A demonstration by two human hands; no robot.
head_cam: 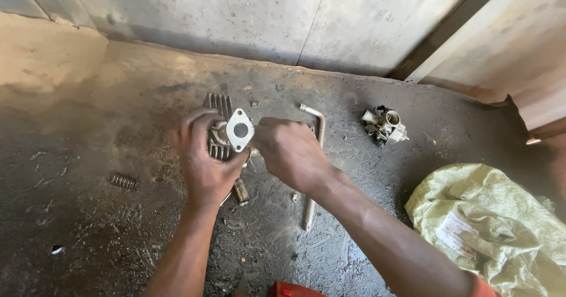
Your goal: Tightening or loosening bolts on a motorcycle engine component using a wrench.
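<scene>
While the left hand (206, 161) wraps its fingers (194, 120) over the top of a finned metal engine part (219, 126), clamping it from the near side, the right hand (292, 152) meets it from the opposite side with its fingers (268, 126) drawn together at the pale flange (240, 130); whether they pinch a small item there cannot be told. This flange, a flat light-grey plate with a round central hole, faces upward and sits against the finned part between the two hands. The finned part rests on the dark, gritty floor (106, 226), its ribs showing above and below the left thumb.

Just nearer the viewer than the finned part lies a small brass-coloured cylinder (242, 192), close to the left wrist. Passing behind the right hand, a bent steel wrench (315, 155) runs from a hooked end just beyond the finned part down toward the viewer, touching the floor along its length. A short coil spring (124, 181) lies well apart from the finned part, on the left hand's outer side. On the other side, beyond the wrench, stands a carburettor (384, 124), also well apart. A crumpled yellowish woven sack (495, 226) lies farthest from the finned part, beside the right forearm. Grey concrete wall (265, 14) rises behind everything.
</scene>
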